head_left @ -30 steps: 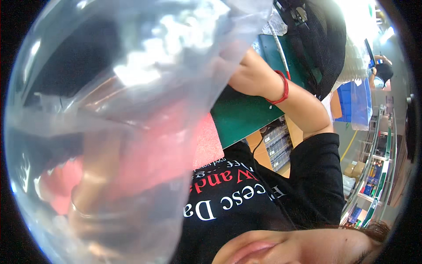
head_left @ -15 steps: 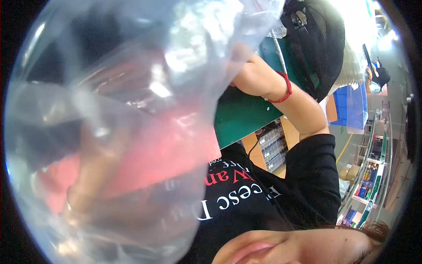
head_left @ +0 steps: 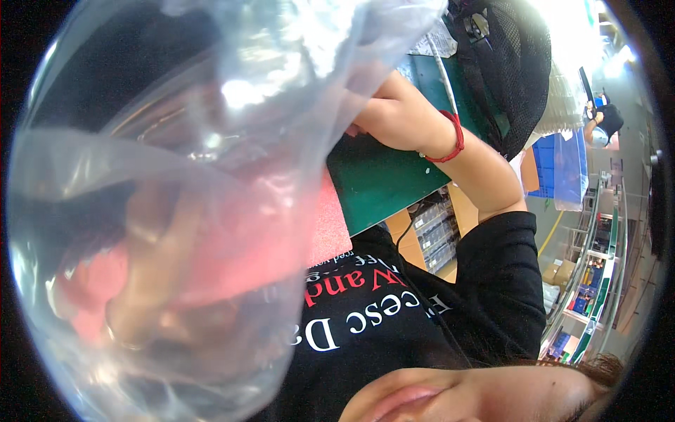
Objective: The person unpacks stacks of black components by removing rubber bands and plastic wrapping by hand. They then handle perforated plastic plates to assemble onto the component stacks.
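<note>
Here, in the head view, a clear plastic bag (head_left: 211, 176) fills most of the picture, held up very near the lens, so everything behind it is smeared and pale. The right hand (head_left: 383, 116) is at the bag's far right edge with its fingers curled shut on the film; a red string bracelet (head_left: 453, 141) sits on that wrist. The left hand (head_left: 140, 295) shows only through the plastic, low on the left, with a ring on one finger. It lies against a pink sheet (head_left: 330, 228), but the blur hides whether its fingers are closed on it, so that cannot be told. The two hands are well apart, one at each side of the bag.

The pink sheet looks mostly behind or inside the film, with its right edge showing sharply beside the bag. As a judgement, the bagging is under way and not finished: no sealed or folded mouth is visible.

Behind are a green table top (head_left: 380, 183), a black mesh chair back (head_left: 517, 70), the person's black shirt (head_left: 450, 309), and blue crates (head_left: 562, 169) far right.
</note>
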The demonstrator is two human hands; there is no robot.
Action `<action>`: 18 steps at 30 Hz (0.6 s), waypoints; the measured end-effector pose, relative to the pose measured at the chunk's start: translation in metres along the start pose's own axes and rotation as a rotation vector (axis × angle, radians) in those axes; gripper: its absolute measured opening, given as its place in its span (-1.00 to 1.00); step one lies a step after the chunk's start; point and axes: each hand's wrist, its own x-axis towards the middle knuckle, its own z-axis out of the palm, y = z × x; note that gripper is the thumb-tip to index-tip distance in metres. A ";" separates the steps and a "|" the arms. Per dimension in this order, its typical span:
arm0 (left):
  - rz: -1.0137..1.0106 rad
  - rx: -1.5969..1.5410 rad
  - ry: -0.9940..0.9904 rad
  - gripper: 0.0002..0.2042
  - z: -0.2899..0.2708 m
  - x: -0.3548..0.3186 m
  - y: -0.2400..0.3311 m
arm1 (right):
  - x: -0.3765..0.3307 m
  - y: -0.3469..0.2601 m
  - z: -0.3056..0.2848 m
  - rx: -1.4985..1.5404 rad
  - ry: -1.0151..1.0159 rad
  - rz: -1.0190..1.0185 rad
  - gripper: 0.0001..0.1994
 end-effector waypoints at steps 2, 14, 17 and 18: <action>0.000 -0.004 0.001 -0.73 -0.001 -0.003 0.001 | 0.000 -0.002 0.001 0.008 -0.012 -0.007 -0.69; 0.167 0.116 0.002 -0.74 -0.001 -0.006 -0.009 | 0.001 -0.009 0.005 0.000 0.010 0.018 -0.67; 0.204 0.153 0.007 -0.74 0.000 -0.006 -0.010 | 0.003 -0.003 0.001 0.020 -0.034 -0.023 -0.66; 0.166 0.136 0.014 -0.74 0.000 -0.007 -0.008 | 0.003 -0.002 0.001 0.030 -0.059 -0.026 -0.66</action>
